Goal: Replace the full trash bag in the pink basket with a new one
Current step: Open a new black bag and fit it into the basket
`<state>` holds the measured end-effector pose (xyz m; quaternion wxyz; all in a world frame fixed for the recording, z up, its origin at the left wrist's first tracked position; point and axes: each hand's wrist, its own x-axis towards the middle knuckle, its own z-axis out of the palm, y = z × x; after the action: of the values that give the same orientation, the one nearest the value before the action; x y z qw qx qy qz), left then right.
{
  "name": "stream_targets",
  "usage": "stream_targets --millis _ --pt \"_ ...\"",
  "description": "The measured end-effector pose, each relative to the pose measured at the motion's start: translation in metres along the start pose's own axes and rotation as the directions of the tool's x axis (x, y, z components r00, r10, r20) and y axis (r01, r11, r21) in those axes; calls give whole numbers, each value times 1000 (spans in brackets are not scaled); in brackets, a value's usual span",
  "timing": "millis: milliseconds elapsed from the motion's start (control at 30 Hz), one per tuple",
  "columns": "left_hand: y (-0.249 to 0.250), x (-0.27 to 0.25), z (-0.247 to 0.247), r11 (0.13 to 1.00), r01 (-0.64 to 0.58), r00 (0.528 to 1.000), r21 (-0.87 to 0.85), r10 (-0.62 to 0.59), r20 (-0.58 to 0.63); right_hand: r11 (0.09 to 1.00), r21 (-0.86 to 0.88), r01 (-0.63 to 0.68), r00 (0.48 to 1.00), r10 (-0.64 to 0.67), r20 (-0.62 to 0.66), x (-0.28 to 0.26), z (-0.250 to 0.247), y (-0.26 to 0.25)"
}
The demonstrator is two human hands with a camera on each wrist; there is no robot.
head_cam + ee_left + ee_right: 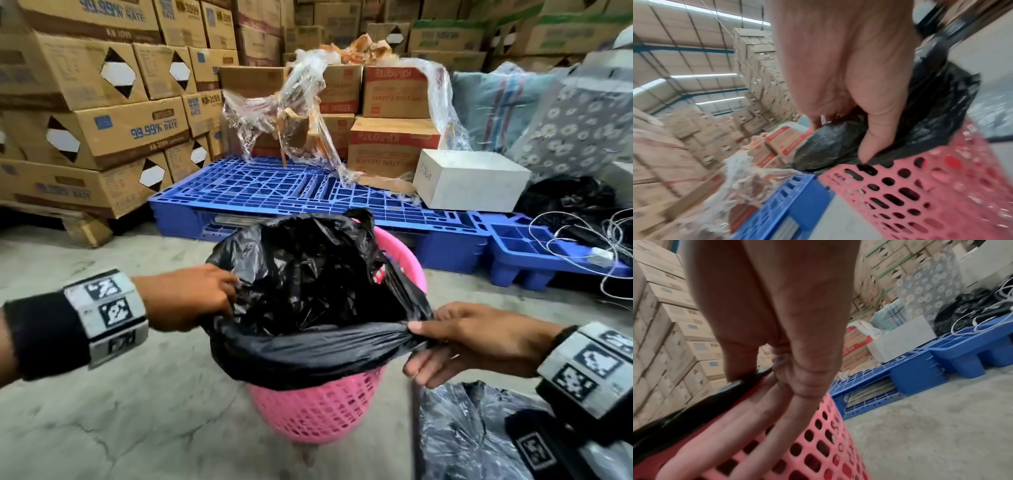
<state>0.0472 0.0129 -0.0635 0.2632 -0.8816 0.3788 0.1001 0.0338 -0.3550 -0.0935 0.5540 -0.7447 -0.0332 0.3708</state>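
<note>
A pink perforated basket (318,411) stands on the concrete floor, with a black trash bag (308,291) lining it and its mouth gaping open. My left hand (191,298) pinches the bag's left edge at the rim; in the left wrist view my left hand (859,129) has bag film (830,146) bunched under its thumb above the basket (920,194). My right hand (445,339) pinches the bag's near right edge, stretched taut over the rim. The right wrist view shows my right hand (760,369) on the black film (694,410) beside the basket wall (818,443).
Another dark plastic bag (472,431) lies on the floor at lower right. A blue pallet (308,192) sits just behind the basket, with cardboard boxes (85,102), loose clear wrap (301,113), a white box (469,178) and tangled cables (589,240) around it.
</note>
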Motion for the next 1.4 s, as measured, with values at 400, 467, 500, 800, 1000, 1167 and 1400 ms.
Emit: stream_targets --millis 400,467,500,800,1000,1167,1400 --pt "91 22 -43 842 -34 972 -539 -98 -214 615 -778 131 766 -561 -314 7 -38 -21" --pt "93 26 -34 869 -10 954 -495 -139 -264 391 -901 186 750 -649 -128 11 -38 -21" --pt "91 26 -31 880 -8 948 -475 -145 -283 294 -930 220 755 -655 -29 15 -37 -19" --pt "14 5 -13 970 140 958 -199 -183 -219 168 -909 380 635 -763 125 10 16 -17" --pt "23 17 -29 809 163 939 -565 -303 -163 271 -851 449 678 -724 127 8 38 -32" --pt "61 27 -40 677 23 950 -735 -244 -196 264 -959 104 830 -554 -63 13 -7 -40" --pt "74 20 -35 755 -97 863 -649 -261 -433 358 -870 339 773 -633 41 8 -1 -35"
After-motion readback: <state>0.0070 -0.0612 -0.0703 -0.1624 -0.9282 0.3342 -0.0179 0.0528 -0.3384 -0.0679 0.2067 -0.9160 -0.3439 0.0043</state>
